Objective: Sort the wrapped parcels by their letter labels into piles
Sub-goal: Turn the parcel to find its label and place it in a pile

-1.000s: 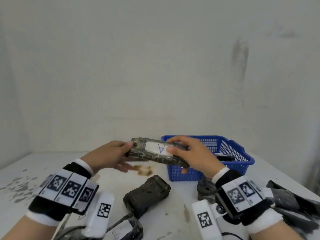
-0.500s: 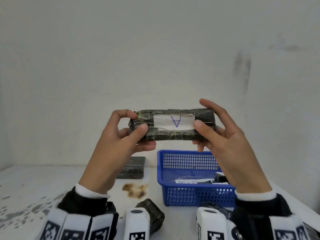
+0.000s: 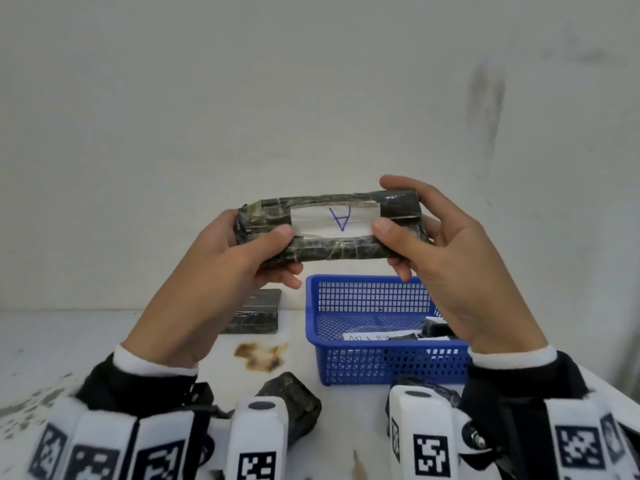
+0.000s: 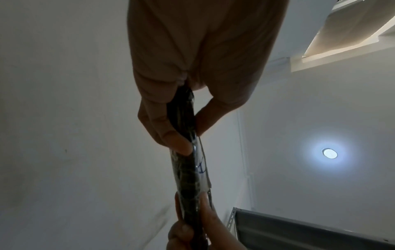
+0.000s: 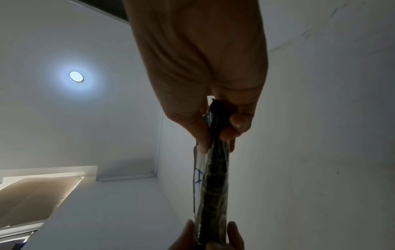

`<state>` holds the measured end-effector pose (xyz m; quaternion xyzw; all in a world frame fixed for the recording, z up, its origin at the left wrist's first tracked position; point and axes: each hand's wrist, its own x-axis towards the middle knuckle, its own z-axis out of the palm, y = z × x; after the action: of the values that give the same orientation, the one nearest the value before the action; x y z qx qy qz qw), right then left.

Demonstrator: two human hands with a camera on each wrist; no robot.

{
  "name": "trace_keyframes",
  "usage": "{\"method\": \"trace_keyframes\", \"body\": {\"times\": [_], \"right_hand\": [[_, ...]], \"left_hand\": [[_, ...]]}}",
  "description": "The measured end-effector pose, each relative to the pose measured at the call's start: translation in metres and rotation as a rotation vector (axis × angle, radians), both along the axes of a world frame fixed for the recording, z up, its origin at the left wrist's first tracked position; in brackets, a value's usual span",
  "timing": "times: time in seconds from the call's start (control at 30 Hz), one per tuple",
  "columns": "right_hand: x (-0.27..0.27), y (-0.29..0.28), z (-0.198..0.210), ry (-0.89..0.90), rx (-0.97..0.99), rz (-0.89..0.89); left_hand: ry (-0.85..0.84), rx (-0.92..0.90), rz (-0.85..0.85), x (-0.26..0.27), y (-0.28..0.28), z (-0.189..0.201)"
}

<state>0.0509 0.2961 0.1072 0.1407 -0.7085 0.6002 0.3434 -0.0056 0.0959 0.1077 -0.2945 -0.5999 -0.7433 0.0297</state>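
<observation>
Both hands hold up a flat dark wrapped parcel (image 3: 329,249) above the table, level with the wall. Its white label (image 3: 334,220) shows a blue letter A, upside down to me. My left hand (image 3: 242,258) grips the parcel's left end, thumb on the front face. My right hand (image 3: 433,244) grips the right end, thumb beside the label. The left wrist view shows the parcel (image 4: 187,172) edge-on, pinched by my left hand (image 4: 181,128). The right wrist view shows the parcel (image 5: 213,182) the same way in my right hand (image 5: 215,128).
A blue mesh basket (image 3: 374,365) on the white table holds dark parcels and a paper slip. Another flat parcel (image 3: 254,315) lies by the wall, left of the basket. A dark parcel (image 3: 294,403) lies near my wrists. A brown stain (image 3: 259,355) marks the table.
Both hands lifted the A parcel from just above the table up to eye height and turned its label to face me; over the last half second it barely moved.
</observation>
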Motion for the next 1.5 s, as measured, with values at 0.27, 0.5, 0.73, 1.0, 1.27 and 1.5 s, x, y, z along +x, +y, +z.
{"method": "trace_keyframes", "body": {"times": [0.27,0.5,0.73,1.0,1.27,1.5], "right_hand": [[0.003,-0.01,0.001,0.052,0.063,-0.031],[0.005,-0.014,0.0,0.091,0.116,-0.141],[0.003,-0.019,-0.001,0.119,0.11,-0.195],[0.005,-0.017,0.002,0.12,0.116,-0.122],[0.007,-0.016,0.003,0.107,0.089,-0.073],[0.006,-0.023,0.002,0.096,0.054,-0.087]], "left_hand": [[0.098,-0.052,0.2,0.002,0.009,-0.003],[0.116,-0.032,0.303,0.011,0.022,-0.006],[0.126,-0.022,0.325,0.015,0.024,-0.004],[0.128,0.054,0.242,0.011,0.013,-0.002],[0.137,0.092,0.214,0.009,0.006,-0.001],[0.167,0.113,0.313,0.009,0.012,-0.002]]}}
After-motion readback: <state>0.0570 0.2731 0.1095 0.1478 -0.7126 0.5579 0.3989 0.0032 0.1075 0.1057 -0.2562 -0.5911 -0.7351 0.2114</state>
